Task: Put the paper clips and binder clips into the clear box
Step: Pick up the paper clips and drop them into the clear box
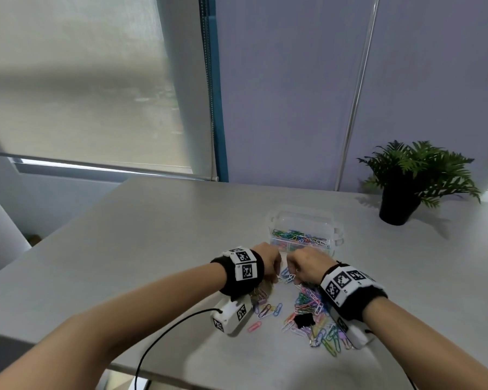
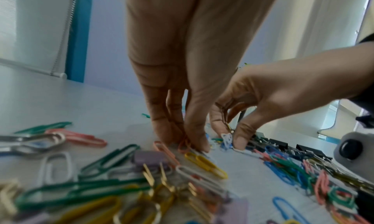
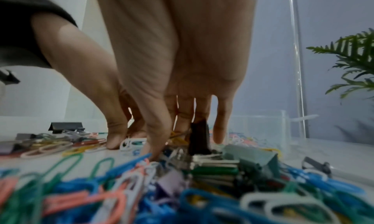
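On the grey table both our hands pinch paper clips; tangled ones may drop short of the clear box

Head camera: high, worn on the person, looking forward and down across the grey table toward the far wall and window blind; both wrists sit low in its frame. Left wrist camera: close to the tabletop, facing along the left hand toward the far wall, paper clips blurred right under the lens; the right hand enters from the right. Right wrist camera: equally low, looking along its own hand toward the clear box and the potted plant at far right. All three views share both hands and the scatter of clips between them.
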The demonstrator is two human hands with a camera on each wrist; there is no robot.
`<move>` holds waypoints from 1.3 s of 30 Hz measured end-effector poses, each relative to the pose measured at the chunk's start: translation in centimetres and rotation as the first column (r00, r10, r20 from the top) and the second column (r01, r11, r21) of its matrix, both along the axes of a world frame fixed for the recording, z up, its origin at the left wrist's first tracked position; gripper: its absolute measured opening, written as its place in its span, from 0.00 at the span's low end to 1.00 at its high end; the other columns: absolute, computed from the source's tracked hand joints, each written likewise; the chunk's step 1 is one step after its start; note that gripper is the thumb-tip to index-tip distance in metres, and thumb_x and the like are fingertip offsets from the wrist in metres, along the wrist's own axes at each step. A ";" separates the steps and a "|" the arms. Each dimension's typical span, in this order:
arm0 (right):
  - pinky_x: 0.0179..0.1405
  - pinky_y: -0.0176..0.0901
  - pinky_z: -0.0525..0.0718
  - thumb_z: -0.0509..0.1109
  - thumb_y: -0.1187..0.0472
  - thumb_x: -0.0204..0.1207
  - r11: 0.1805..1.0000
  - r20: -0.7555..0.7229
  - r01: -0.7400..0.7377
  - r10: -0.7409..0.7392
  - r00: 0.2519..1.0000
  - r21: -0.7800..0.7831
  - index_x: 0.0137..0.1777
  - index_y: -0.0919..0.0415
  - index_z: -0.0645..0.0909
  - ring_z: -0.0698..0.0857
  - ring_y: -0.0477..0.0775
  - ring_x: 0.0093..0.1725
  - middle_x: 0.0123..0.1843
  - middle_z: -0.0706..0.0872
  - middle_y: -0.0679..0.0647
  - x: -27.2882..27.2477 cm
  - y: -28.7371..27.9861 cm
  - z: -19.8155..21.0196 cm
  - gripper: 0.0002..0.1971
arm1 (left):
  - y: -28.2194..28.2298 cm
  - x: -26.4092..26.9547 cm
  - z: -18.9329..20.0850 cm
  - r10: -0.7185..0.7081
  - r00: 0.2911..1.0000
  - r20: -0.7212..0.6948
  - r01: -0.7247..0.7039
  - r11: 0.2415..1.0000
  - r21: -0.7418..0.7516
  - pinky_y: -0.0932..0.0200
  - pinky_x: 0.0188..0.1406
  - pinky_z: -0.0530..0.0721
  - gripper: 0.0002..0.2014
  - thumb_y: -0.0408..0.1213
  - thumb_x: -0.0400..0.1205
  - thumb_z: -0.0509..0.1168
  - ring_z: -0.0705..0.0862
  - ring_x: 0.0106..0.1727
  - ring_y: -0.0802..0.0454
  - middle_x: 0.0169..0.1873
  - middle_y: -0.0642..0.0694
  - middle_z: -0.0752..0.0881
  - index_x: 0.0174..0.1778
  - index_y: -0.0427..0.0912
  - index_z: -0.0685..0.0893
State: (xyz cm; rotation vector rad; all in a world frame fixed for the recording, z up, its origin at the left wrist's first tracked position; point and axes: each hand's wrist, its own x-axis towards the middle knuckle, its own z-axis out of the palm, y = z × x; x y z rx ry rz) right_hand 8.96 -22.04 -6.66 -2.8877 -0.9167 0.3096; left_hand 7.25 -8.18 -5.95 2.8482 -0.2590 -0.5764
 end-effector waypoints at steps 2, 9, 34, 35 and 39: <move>0.39 0.40 0.80 0.69 0.70 0.70 0.999 -0.051 -0.016 0.018 0.999 0.036 0.33 0.50 0.74 0.84 0.48 0.42 0.39 0.87 0.49 -0.3 0.0 0.1 0.13 | 0.5 -0.2 0.1 -0.019 1.000 -0.019 0.019 1.000 0.020 0.54 0.56 0.81 0.11 0.31 0.78 0.67 0.84 0.59 0.40 0.56 0.36 0.87 0.56 0.34 0.86; 0.42 0.37 0.83 0.75 0.72 0.67 0.844 -0.330 0.169 0.009 0.944 0.509 0.34 0.57 0.80 0.87 0.51 0.39 0.34 0.88 0.52 -1.5 -1.5 1.1 0.10 | 2.9 -0.5 0.8 0.004 0.997 -0.075 -0.017 0.984 -0.176 0.68 0.33 0.80 0.05 0.27 0.81 0.62 0.81 0.28 0.58 0.46 0.38 0.87 0.46 0.41 0.79; 0.57 0.45 0.80 0.71 0.64 0.74 0.830 0.044 0.236 -0.298 0.954 0.505 0.53 0.59 0.85 0.83 0.55 0.55 0.53 0.87 0.56 4.6 -3.3 4.0 0.08 | 1.8 5.1 6.1 0.081 0.986 0.145 -0.041 0.965 -0.259 0.65 0.33 0.81 0.15 0.24 0.81 0.58 0.83 0.42 0.50 0.54 0.37 0.88 0.61 0.37 0.82; 0.61 0.47 0.77 0.70 0.62 0.75 0.888 0.104 0.191 -0.256 0.961 0.419 0.56 0.58 0.84 0.81 0.55 0.60 0.57 0.86 0.55 4.0 -3.0 3.8 0.10 | 2.6 4.5 6.2 0.056 0.989 0.134 -0.023 0.972 -0.233 0.65 0.33 0.81 0.16 0.23 0.81 0.57 0.84 0.43 0.50 0.53 0.37 0.88 0.61 0.37 0.82; 0.59 0.46 0.77 0.68 0.61 0.76 0.958 0.069 -0.049 0.030 0.997 0.284 0.57 0.58 0.83 0.81 0.56 0.60 0.59 0.85 0.55 0.6 -0.5 3.6 0.10 | 5.7 1.8 5.7 -0.011 0.999 0.040 0.017 0.985 -0.172 0.68 0.30 0.82 0.14 0.23 0.80 0.58 0.85 0.39 0.51 0.52 0.36 0.89 0.57 0.35 0.83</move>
